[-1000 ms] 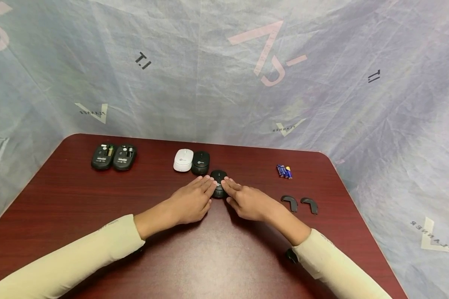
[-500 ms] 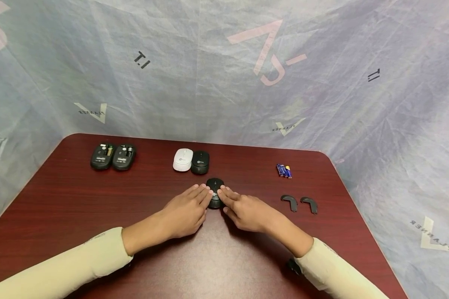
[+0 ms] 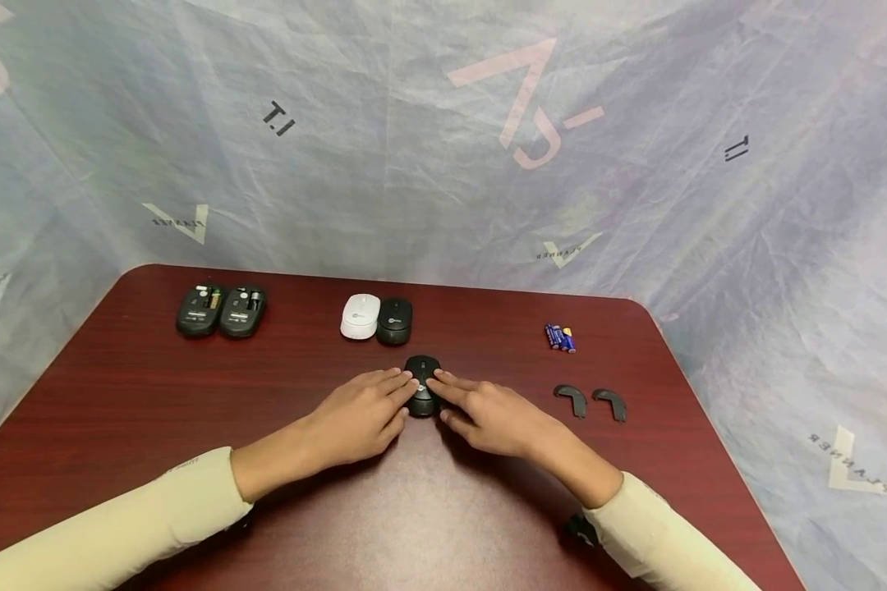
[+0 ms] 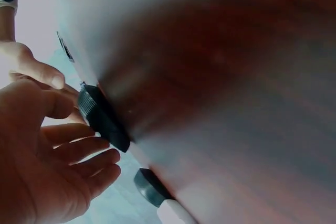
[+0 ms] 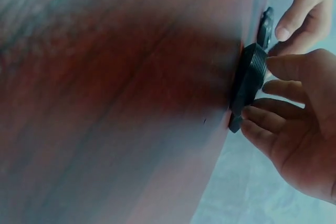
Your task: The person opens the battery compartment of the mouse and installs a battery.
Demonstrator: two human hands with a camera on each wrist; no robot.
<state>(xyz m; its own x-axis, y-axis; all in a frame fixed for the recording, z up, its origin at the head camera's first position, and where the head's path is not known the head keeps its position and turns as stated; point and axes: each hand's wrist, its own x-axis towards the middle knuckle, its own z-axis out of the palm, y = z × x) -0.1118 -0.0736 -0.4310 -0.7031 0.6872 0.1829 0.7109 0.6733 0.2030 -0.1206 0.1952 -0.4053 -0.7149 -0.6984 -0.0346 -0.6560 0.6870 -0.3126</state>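
Note:
A black computer mouse (image 3: 424, 367) lies upright on the table between my two hands. The fingers of my left hand (image 3: 356, 417), nearly straight, touch its left side. From the right, my right hand (image 3: 498, 417) rests extended fingertips on the mouse's other side, covering part of its top. Seen from the left wrist, the mouse (image 4: 102, 116) shows its ribbed back end near both thumbs. In the right wrist view, fingers (image 5: 262, 124) lie along the mouse (image 5: 248, 77) with the thumb near the ribbed end.
Behind stand a white mouse (image 3: 360, 317) and another black mouse (image 3: 394, 322). Two upturned black mice (image 3: 199, 312) with uncovered battery bays lie at the back left. Several blue batteries (image 3: 560, 337) and two dark curved covers (image 3: 572, 400) lie on the right of the table (image 3: 443, 509).
Both hands have drawn the black mouse toward the front and slightly left, away from the white and black pair. Over the last half second it moved only a little.

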